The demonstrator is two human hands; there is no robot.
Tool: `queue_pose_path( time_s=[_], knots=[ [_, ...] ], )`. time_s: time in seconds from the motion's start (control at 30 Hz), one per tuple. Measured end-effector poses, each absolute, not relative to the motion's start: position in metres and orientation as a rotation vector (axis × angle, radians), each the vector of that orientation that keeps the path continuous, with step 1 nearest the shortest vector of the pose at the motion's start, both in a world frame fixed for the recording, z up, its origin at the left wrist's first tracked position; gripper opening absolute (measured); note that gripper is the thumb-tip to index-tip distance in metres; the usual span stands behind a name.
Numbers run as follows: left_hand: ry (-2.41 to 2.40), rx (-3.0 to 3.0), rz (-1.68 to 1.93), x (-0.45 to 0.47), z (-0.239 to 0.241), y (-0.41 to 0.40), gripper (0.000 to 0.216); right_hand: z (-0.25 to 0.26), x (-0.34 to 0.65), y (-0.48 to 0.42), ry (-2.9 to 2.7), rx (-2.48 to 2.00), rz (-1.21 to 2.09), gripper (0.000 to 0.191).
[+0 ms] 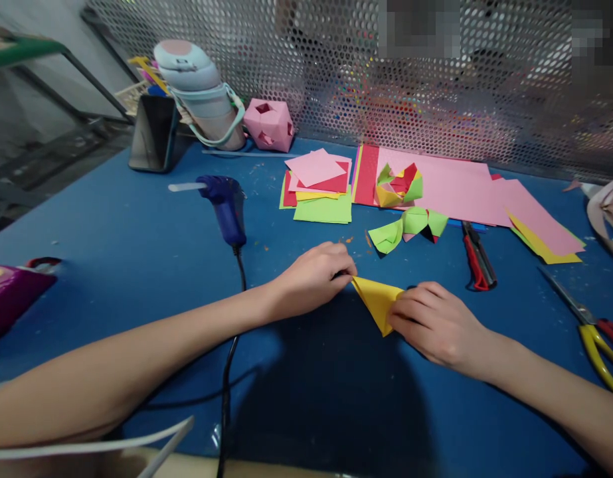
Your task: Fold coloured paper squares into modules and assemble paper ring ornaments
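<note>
A yellow piece of paper [376, 297], folded into a triangle, lies between my hands just over the blue table. Its left corner is pinched in the fingertips of my left hand [316, 275]. My right hand [438, 325] has its fingers closed over the right side of the paper and hides that end. Beyond the hands lie a folded green paper piece [408, 226] and a multicoloured folded paper piece [398, 184] in green, red and yellow. A stack of small coloured paper squares [322, 207] sits behind my left hand.
A blue glue gun [226, 209] stands at the left, its cord running to the front edge. Scissors [588, 325] and a red-handled cutter [477, 259] lie at the right. Pink sheets [445, 186], a pink paper ball [269, 125], a bottle [206, 99] and a phone [154, 133] line the back.
</note>
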State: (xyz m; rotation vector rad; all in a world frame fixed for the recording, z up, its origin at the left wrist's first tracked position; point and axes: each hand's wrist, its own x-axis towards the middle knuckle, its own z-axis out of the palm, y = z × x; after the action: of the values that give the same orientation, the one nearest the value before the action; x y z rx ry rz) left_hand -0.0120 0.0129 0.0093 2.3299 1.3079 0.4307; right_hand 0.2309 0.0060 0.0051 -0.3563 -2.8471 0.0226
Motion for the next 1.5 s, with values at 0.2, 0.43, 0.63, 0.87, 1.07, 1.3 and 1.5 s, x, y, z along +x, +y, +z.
queue_pose_path(
  time_s=[0.2, 0.43, 0.63, 0.87, 1.07, 1.3, 1.5],
  knots=[
    [1.306, 2.339, 0.43, -0.013, 0.008, 0.013, 0.017, 0.008, 0.23, 0.006, -2.858, -0.327, 0.012, 0.023],
    [1.298, 2.345, 0.418, -0.013, 0.008, 0.013, 0.018, 0.007, 0.231, 0.007, -2.869, -0.291, 0.032, 0.021],
    [1.313, 2.333, 0.393, -0.012, 0.01, 0.013, 0.018, 0.01, 0.23, 0.007, -2.875, -0.271, 0.056, 0.025],
    [1.315, 2.341, 0.411, -0.013, 0.008, 0.013, 0.021, 0.014, 0.23, 0.008, -2.925, -0.265, 0.092, 0.029],
    [1.334, 2.333, 0.424, -0.012, 0.008, 0.013, 0.023, 0.023, 0.23, 0.002, -3.012, -0.373, 0.242, 0.029],
    [1.363, 2.312, 0.42, -0.012, 0.008, 0.013, 0.022, 0.017, 0.226, -0.001, -2.98, -0.502, 0.244, 0.033],
    [1.356, 2.328, 0.383, -0.014, 0.012, 0.014, 0.021, 0.019, 0.226, 0.001, -2.984, -0.459, 0.306, 0.034]
  ],
)
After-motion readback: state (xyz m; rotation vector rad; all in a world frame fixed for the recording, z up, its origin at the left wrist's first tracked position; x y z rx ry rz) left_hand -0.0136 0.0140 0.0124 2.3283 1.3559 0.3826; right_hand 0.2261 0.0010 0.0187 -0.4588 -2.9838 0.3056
